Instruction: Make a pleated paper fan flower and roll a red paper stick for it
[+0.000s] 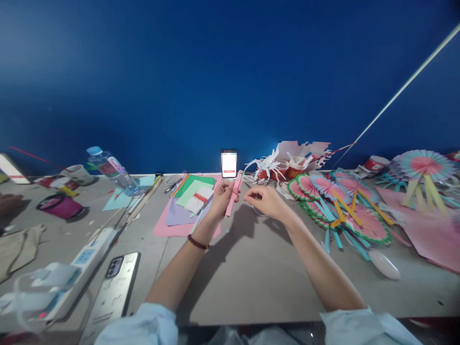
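Observation:
A folded strip of pink paper (234, 194) with a bit of green at its top stands tilted in my left hand (220, 199). The fingers of that hand are closed round its middle. Just to the right, apart from the strip, is my right hand (265, 200), its thumb and fingertips pinched together. Whatever is between those fingertips, if anything, is too small to make out. A phone (229, 164) with a lit screen leans upright behind my left hand. Sheets of coloured paper (176, 214) lie in a pile to the left of my hands.
Finished pleated paper rosettes (341, 196) with ribbons lie at right, near a white oval object (384, 264). At left are a water bottle (115, 170), a power strip (84, 268) and another phone (113, 292). Another person's hand (10, 205) shows at the far left.

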Demonstrator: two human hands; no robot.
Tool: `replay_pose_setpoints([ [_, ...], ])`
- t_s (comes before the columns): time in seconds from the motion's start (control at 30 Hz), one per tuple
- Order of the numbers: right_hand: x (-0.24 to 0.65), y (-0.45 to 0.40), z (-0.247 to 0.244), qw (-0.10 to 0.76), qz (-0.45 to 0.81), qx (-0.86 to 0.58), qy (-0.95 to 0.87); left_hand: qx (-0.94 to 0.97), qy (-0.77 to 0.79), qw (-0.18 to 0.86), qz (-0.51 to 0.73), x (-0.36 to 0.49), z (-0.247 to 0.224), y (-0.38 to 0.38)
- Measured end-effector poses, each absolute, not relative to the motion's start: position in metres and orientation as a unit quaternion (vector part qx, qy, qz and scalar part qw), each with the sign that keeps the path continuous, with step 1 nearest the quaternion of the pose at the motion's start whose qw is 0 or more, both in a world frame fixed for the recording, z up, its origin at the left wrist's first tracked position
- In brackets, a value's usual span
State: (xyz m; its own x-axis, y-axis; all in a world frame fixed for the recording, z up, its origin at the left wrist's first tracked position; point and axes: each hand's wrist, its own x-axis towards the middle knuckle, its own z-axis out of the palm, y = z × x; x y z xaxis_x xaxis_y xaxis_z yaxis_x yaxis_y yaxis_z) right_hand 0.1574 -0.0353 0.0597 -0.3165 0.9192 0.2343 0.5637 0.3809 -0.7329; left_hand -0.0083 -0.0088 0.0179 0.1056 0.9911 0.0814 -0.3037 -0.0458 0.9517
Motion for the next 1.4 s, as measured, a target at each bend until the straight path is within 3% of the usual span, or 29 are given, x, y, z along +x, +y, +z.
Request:
replay_pose_setpoints([
  [1.1,0.158,-0.03,0.05,0.299,0.263,-0.516,-0.758,0.428,0.361,0.612,0.558,-0.007,0.018,-0.011],
  [1.4,0.161,-0.02,0.043,0.312,0.365,-0.474,-0.738,0.472,0.297,0.657,0.508,-0.007,0.019,-0.007],
])
